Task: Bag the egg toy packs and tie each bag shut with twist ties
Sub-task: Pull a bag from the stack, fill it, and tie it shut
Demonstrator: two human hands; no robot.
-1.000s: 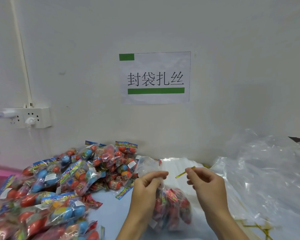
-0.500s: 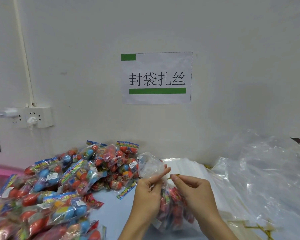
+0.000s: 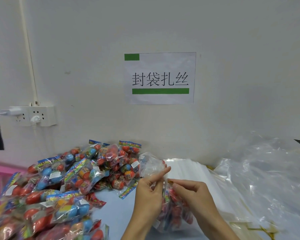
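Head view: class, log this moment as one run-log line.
left hand grips bag neck | right hand pinches twist tie at neck | tie not yet wrapped

A white paper sign [image 3: 160, 78] taped to the wall [image 3: 232, 49] reads "封袋扎丝" in black characters, between green bars. Print on the egg toy packs [image 3: 73, 174] is too small to read.

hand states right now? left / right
Left hand: pinching the neck of the clear bag.
Right hand: pinching the twist tie at the neck.
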